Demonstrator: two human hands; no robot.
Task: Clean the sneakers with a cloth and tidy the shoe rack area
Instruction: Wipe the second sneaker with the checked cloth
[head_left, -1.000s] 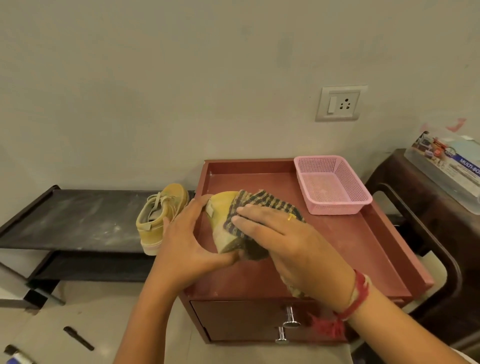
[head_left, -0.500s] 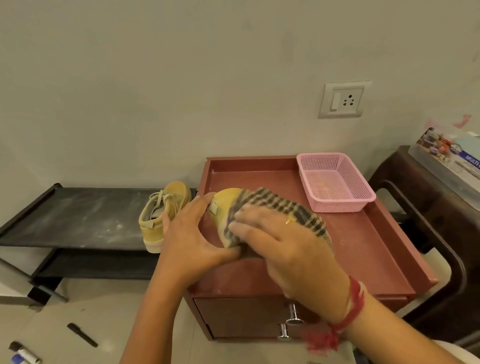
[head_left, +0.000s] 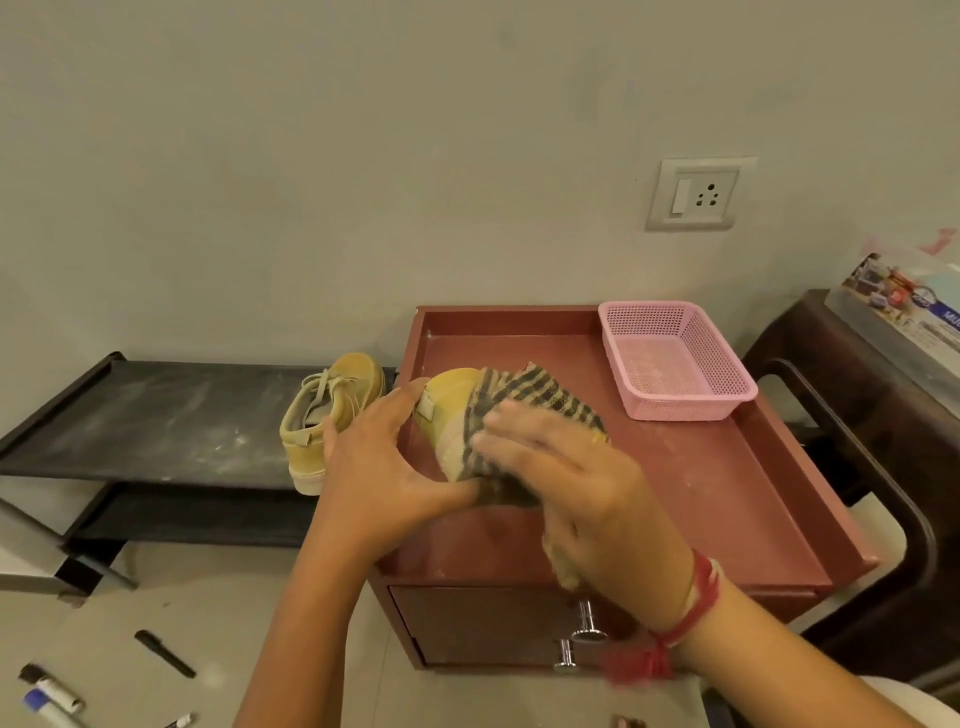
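Over the red cabinet, the left hand cups the yellow sneaker to brace it while the right hand presses the checked cloth flat against it (its mate waits on the dusty black shoe rack).

Light even, warm, moderately dim; source not visible. Soft shadow under right hand onto red cabinet top. Faint sheen at cabinet's back-left corner, small bright glints on drawer handles below. Right hand smeared by motion blur; pink basket behind it sharp. Wide-angle bend: black rack left of cabinet bows; frame edges soft.
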